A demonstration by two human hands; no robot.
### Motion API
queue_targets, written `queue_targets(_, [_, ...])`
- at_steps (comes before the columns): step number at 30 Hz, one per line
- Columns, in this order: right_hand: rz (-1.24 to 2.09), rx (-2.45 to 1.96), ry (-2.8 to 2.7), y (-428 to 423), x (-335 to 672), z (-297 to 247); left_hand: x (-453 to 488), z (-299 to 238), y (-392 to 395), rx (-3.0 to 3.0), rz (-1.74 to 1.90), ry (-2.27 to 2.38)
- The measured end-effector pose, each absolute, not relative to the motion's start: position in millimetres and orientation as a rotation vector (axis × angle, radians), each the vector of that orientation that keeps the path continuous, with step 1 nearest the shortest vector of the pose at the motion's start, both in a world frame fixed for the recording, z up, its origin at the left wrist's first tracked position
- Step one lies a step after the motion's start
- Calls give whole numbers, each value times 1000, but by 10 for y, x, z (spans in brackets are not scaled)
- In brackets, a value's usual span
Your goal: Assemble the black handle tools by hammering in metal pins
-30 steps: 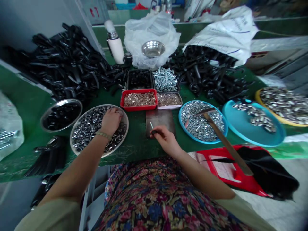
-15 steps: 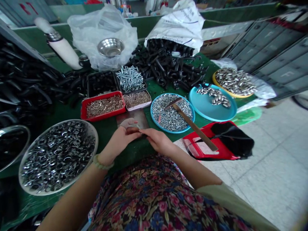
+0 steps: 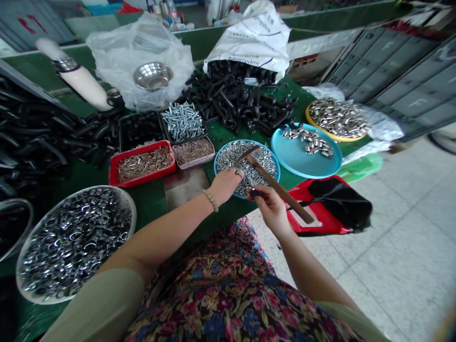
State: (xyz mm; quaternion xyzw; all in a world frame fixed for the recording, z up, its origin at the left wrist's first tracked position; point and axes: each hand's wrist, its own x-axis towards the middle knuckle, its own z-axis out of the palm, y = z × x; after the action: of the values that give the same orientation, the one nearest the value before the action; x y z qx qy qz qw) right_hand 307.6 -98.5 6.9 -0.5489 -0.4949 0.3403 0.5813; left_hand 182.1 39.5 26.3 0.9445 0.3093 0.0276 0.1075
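Right now the left hand [image 3: 227,183], a beaded bracelet [image 3: 211,200] round its wrist, is down at the near left part of the blue tray [image 3: 215,164] of small metal nuts [image 3: 233,153], fingers bent towards the pieces; whether it has hold of one, nobody can tell from up here. And just beside it, the right hand [image 3: 272,204], thumb and fingers pinched on a small black part [image 3: 254,193], with a screw [image 3: 251,182] standing up from it, all of that at the tray's near rim! Across the nuts lies a hammer [image 3: 276,184], head among them, wooden handle slanting out past the right hand towards a red and black bag [image 3: 331,199]. Over to the left on the green counter [image 3: 151,202] sits a flat metal plate [image 3: 185,187], with a red tray [image 3: 114,171] of thin metal pins behind it, a pale tray [image 3: 196,162] of tiny pieces alongside, and a heap of silvery screws [image 3: 183,121] beyond. Farther left, there's a big round tray [image 3: 133,209] full of shiny rings. And out right, a second blue tray [image 3: 297,159] carries metal sleeves, a yellow-rimmed tray [image 3: 342,138] piled with more of them just behind.
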Motion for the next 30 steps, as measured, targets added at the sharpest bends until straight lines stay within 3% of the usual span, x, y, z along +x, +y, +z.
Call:
queue_targets(7, [928, -1183, -1131, -861, 2864, 135, 1766, 387, 323, 2723, 12, 952])
queue_targets(11, [925, -1144, -1129, -888, 2813, 178, 1665, 365, 379, 2489, 208, 939])
queue_targets(16, [1002, -1153, -1222, -917, 2709, 223, 1354, 332, 414, 1477, 688, 924])
queue_targets(21, [1080, -1132, -1366, -796, 2490, 285, 990, 419, 156, 576, 798, 848])
queue_targets(26, [1127, -1136, -1558, -670, 2414, 427, 658, 509, 23, 574, 777, 788])
queue_targets(30, [1079, -1136, -2004, -596, 2460, 670, 390, 625, 109, 816, 533, 847])
